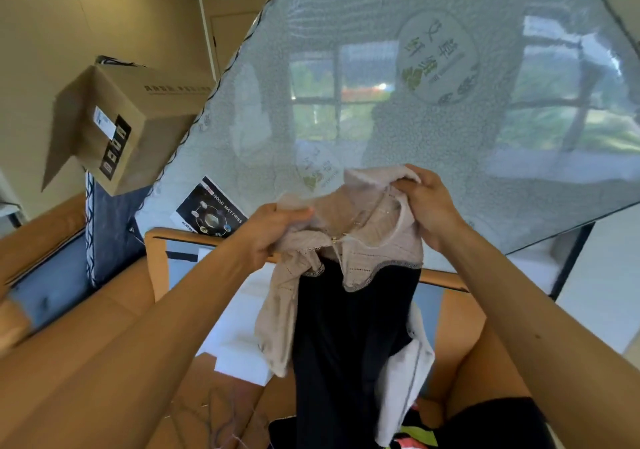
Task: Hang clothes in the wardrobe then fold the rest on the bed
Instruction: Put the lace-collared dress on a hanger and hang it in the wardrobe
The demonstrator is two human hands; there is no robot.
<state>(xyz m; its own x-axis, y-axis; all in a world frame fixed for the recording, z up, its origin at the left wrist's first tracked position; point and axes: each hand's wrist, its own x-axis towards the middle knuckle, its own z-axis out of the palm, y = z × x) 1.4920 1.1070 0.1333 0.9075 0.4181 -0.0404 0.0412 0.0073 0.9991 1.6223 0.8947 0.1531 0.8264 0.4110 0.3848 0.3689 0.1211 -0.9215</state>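
I hold up a garment [353, 310] with a beige knit collar and shoulders and a long black body that hangs down the middle of the view. My left hand [273, 230] grips the beige fabric at its left shoulder. On the right, my right hand [429, 203] pinches the collar. A beige sleeve dangles at the left, and a white piece of cloth [405, 379] shows behind the black part at lower right.
A plastic-wrapped mattress [415, 102] leans upright right behind the garment. A cardboard box [114, 126] sits at the left. Below are a wooden bed frame [156, 261], white foam blocks [242, 358], wire hangers [214, 417] and more clothes [415, 438] at the bottom edge.
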